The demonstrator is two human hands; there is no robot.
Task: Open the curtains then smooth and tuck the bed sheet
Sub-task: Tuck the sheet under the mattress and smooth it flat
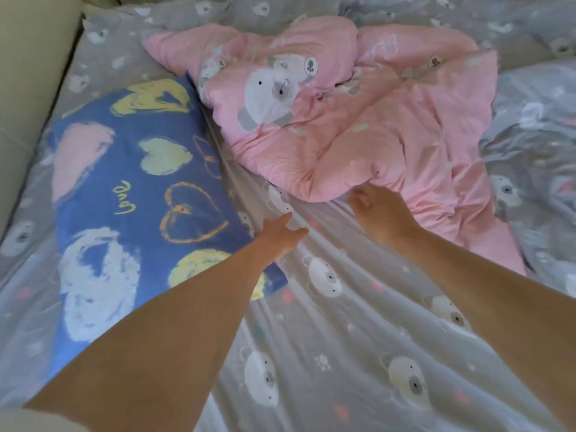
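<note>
The grey bed sheet [336, 332] with white bear prints covers the bed and shows long creases running from near me toward the middle. My left hand [279, 235] lies flat on the sheet with fingers stretched out, right beside the blue pillow's edge. My right hand [378, 213] rests on the sheet a little farther right, fingers loosely curled, touching the front edge of the pink quilt. Neither hand holds anything. No curtains are in view.
A blue pillow [131, 213] with heart prints lies on the left. A crumpled pink quilt [358, 120] with a bear picture fills the middle and right. A padded beige headboard [28, 73] stands at the far left. More grey bedding bunches at the right.
</note>
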